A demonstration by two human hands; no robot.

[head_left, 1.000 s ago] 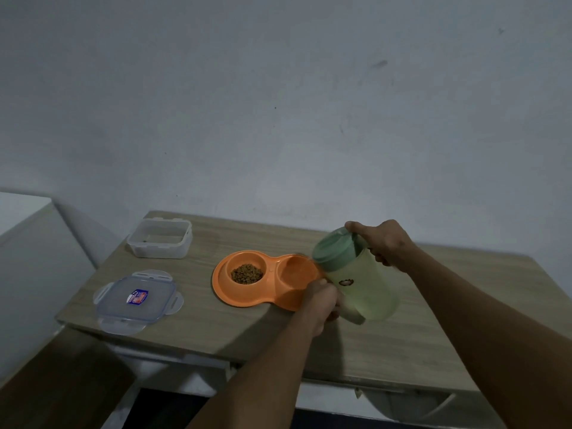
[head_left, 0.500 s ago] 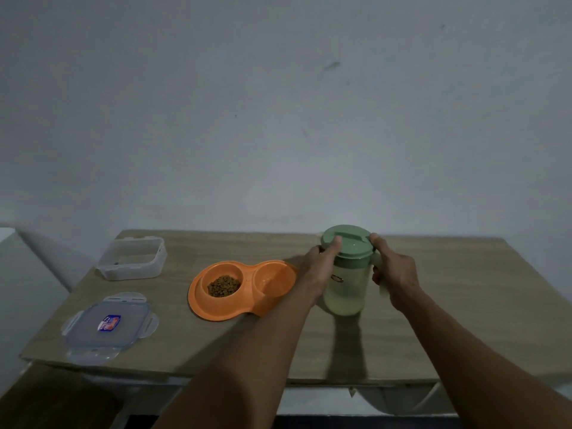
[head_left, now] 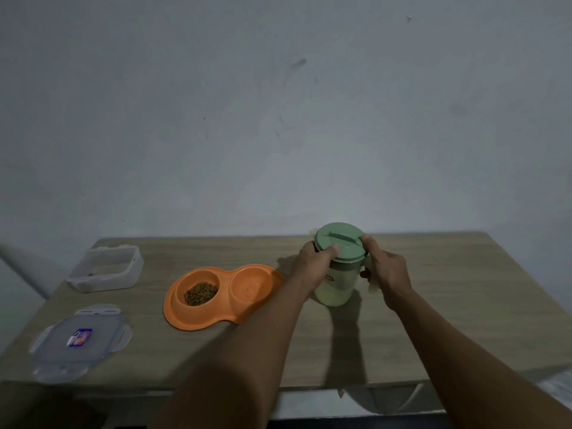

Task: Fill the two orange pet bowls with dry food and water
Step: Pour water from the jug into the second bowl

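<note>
An orange double pet bowl (head_left: 230, 317) lies on the wooden table (head_left: 448, 305). Brown dry food (head_left: 200, 293) fills its left well; the right well (head_left: 250, 283) looks wet, though I cannot tell how much water it holds. To its right a pale green jug (head_left: 335, 292) with a green lid (head_left: 339, 241) stands upright on the table. My left hand (head_left: 314, 267) grips the jug's left side, thumb on the lid's rim. My right hand (head_left: 387, 270) holds the jug's right side at the handle, fingers touching the lid.
A clear plastic container (head_left: 105, 269) stands open at the table's back left. Its clear lid with a blue and red label (head_left: 79, 340) lies flat near the front left corner. A grey wall rises behind the table.
The jug was tilted over the right well a second ago; now it stands upright on the table to the right of the bowl, with both hands still on it.
</note>
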